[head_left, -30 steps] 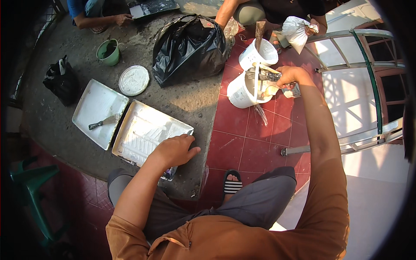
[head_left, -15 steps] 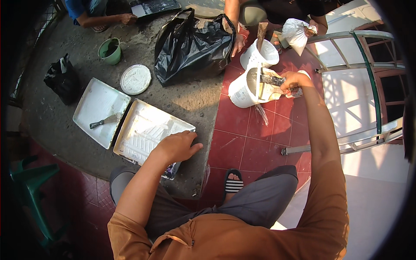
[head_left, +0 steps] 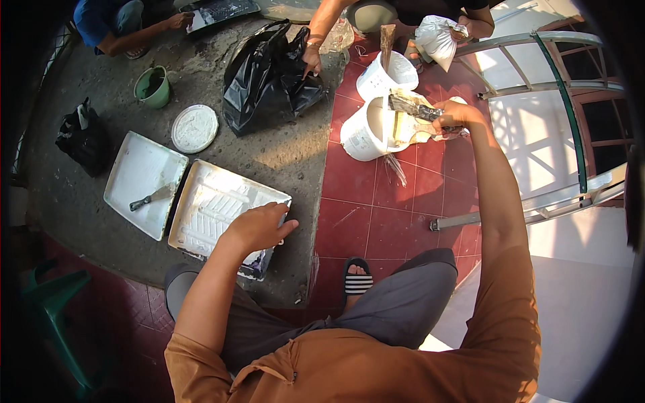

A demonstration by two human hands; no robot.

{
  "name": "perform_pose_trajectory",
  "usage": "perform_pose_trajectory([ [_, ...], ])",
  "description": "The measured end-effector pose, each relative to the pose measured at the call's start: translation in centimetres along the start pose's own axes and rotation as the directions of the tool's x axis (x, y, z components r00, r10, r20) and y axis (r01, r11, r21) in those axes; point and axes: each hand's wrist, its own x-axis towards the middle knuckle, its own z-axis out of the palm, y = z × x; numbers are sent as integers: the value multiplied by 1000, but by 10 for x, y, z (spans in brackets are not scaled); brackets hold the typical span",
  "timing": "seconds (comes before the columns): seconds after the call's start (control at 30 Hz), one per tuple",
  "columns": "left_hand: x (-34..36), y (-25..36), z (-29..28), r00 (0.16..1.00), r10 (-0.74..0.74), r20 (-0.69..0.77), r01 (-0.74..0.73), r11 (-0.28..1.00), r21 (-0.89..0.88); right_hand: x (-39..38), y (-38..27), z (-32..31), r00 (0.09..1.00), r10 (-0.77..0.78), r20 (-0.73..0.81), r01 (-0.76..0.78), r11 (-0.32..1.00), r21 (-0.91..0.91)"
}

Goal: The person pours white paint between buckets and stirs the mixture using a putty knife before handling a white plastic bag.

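Note:
My left hand (head_left: 261, 227) rests over the right edge of a white-coated paint tray (head_left: 201, 205), thumb spread. Beside it lies a second tray (head_left: 136, 171) with a scraper (head_left: 149, 199) in it. My right hand (head_left: 451, 117) is closed on a dark, paint-smeared tool (head_left: 413, 107) held across the top of a white bucket (head_left: 359, 138), with cream-coloured material below the tool that I cannot make out. Just behind stands another white bucket (head_left: 373, 79) with a wooden stick (head_left: 387, 43) in it.
A co-worker's hand (head_left: 311, 59) touches a black bag (head_left: 255, 101); their other holds a white bag (head_left: 440, 40). Another person (head_left: 101, 27) crouches top left. Around are a green pot (head_left: 151, 87), round lid (head_left: 195, 127), small black bag (head_left: 84, 138), metal ladder (head_left: 563, 101) and green chair (head_left: 50, 295).
The co-worker's hand has moved onto the black bag, whose shape has shifted. My right hand has moved slightly with the tool over the bucket. My left hand stays at the tray.

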Motion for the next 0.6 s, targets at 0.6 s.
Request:
perform_pose_trajectory([
  [0.6,1,-13,3,993,57,-102,-57,998,1,-43,-11,4,999,39,16,-41,975,219],
])
